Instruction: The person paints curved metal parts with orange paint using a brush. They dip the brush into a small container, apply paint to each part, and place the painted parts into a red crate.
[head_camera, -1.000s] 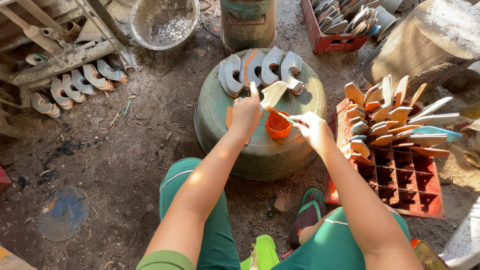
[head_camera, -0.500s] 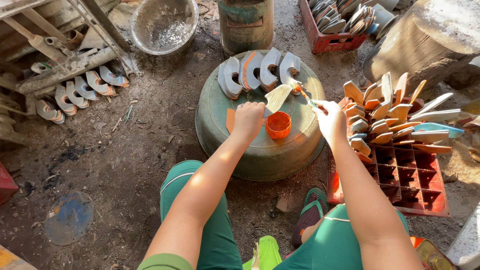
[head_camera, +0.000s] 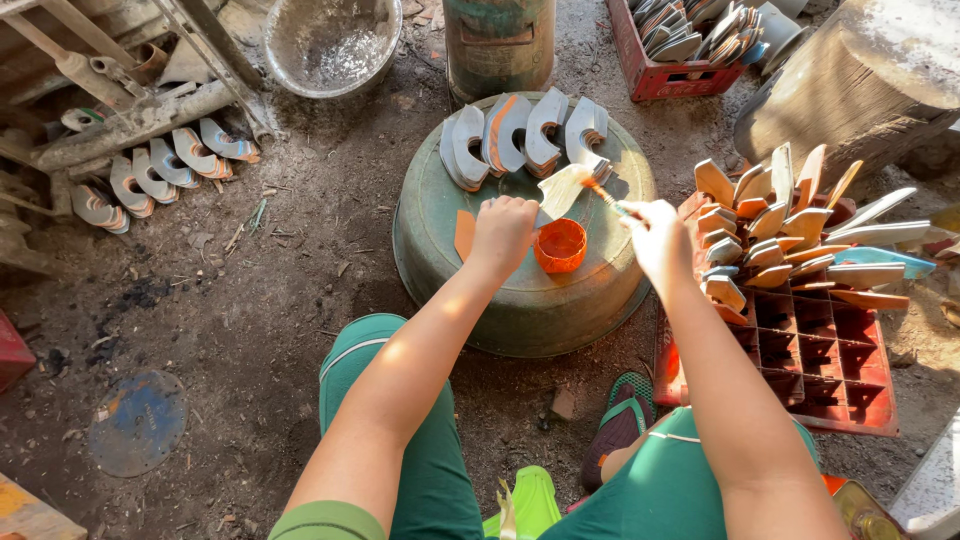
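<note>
While the flat metal blade (head_camera: 562, 190) rests tilted on top of the overturned green tub (head_camera: 520, 300), held up at its lower end by the left hand (head_camera: 503, 232) closed in a fist around it, the right hand (head_camera: 660, 238) pinches a thin brush (head_camera: 603, 193) whose orange-tipped bristles touch the blade's upper edge. To do this stroke well, I judge that the left hand should keep the blade steady at the same slant so the paint spreads instead of running, and the brush should travel in long, even passes along the bare pale face toward the held end, with little paint on it. The small orange paint cup (head_camera: 560, 245) sits just beside the left fist, between the two hands, so it could be tipped by a careless wrist; reloading should be a short dip. Behind the blade, a row of curved grey pieces (head_camera: 525, 135), one streaked orange, leans along the tub's far rim, close enough to catch a stray flick of the brush. To the right a red crate (head_camera: 830, 350) holds more blades with orange ends standing in its slots, near the right forearm. More curved pieces (head_camera: 160, 170) lie on the dirt far to the left, well apart.
</note>
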